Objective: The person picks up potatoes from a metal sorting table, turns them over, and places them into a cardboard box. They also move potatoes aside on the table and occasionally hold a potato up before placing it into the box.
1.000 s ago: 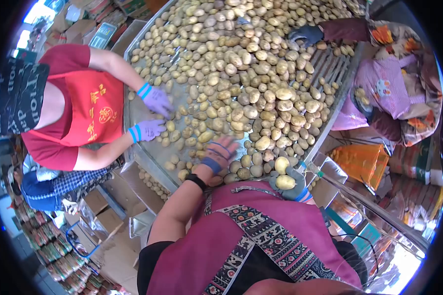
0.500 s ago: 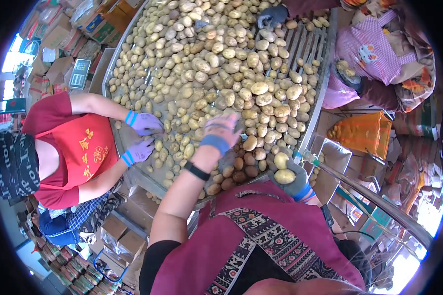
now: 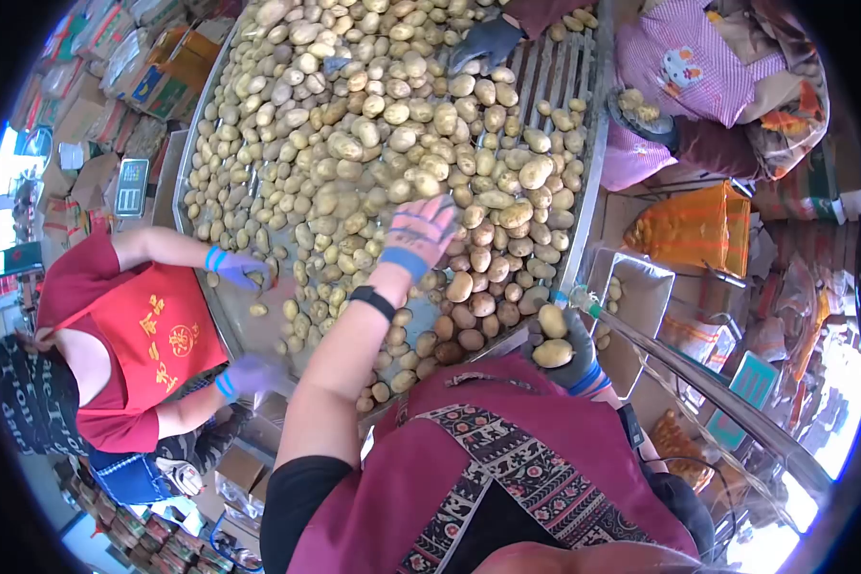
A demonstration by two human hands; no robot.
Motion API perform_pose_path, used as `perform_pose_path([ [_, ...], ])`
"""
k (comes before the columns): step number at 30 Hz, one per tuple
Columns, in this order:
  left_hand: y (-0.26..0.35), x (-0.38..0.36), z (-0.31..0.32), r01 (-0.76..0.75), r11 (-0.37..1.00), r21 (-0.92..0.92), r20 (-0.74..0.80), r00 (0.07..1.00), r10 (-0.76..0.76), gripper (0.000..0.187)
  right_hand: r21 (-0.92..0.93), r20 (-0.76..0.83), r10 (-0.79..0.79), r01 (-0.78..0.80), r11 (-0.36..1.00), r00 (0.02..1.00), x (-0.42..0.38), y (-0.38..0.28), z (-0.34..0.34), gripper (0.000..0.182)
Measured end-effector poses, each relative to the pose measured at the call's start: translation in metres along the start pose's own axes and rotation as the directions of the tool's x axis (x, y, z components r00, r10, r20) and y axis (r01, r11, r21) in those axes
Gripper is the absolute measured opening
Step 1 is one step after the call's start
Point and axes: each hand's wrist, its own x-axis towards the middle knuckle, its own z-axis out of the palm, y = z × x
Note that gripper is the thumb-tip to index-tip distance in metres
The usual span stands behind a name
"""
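Potatoes point(image 3: 354, 151) cover a large metal-edged sorting table. My left hand point(image 3: 421, 232), in a pink glove with a blue cuff, lies over the middle of the heap with its fingers stretched out, nothing visibly gripped. A black band is on that wrist. My right hand point(image 3: 574, 359), in a dark grey glove, is at the near right edge of the table, its fingers curled round two pale potatoes point(image 3: 552, 337). Darker brown potatoes point(image 3: 469, 340) lie between my hands, close to my apron.
A co-worker in a red apron point(image 3: 163, 330) stands at the left in purple gloves. Another person's dark-gloved hand point(image 3: 488, 46) reaches in from the top. A metal rail point(image 3: 717, 387) runs along the right, near a grey bin point(image 3: 631, 287) and an orange sack point(image 3: 703, 230).
The view has shifted, moving the table leftward. My left hand remains over the heap, its fingers now clearer. The red-aproned co-worker's hands have moved apart. My right hand keeps its two potatoes.
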Motion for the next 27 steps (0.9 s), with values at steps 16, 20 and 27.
perform_pose_path([
  [16,0.134,-0.079,-0.063,0.250,0.636,-0.730,0.240,0.965,-0.103,0.066,-0.061,0.329,0.081,-0.065,0.996,0.941,0.009,0.021,0.034,0.054],
  [20,0.127,-0.090,-0.072,0.229,0.366,-0.902,0.196,0.973,-0.126,0.058,-0.127,0.290,0.054,-0.018,0.992,0.955,-0.002,0.021,0.035,0.056],
  [27,0.122,-0.111,-0.088,0.142,-0.635,-0.759,0.354,0.909,-0.220,0.035,-0.178,0.430,0.074,0.004,0.984,0.900,-0.018,0.018,0.045,0.062],
])
